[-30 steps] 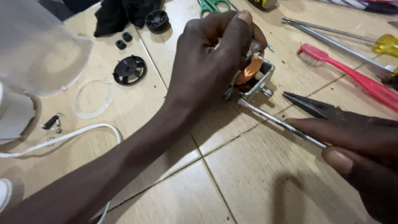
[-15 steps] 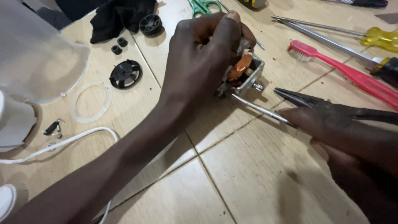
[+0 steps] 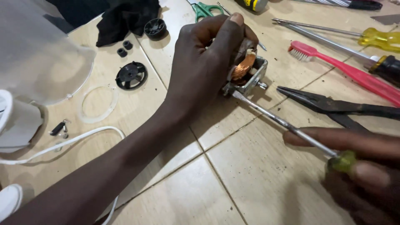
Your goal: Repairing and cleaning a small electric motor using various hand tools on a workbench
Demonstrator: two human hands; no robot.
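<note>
Tan floor tiles point(image 3: 258, 183) hold scattered tools. Left hand point(image 3: 204, 71) is wrapped tight around a small electric motor point(image 3: 246, 73), pressing it down on the tile. It looks hard and heavy, but its copper wire point(image 3: 243, 66) is thin, so holding the metal frame seems best. Right hand point(image 3: 358, 162) squeezes a green-handled screwdriver point(image 3: 287, 125), tip touching the motor's bottom edge.

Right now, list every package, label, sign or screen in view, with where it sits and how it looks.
No packages, signs or screens are in view.
Possible label: a yellow and black patch on the dark round object at the top edge, cut off by the frame; too little of it shows to tell.
</note>
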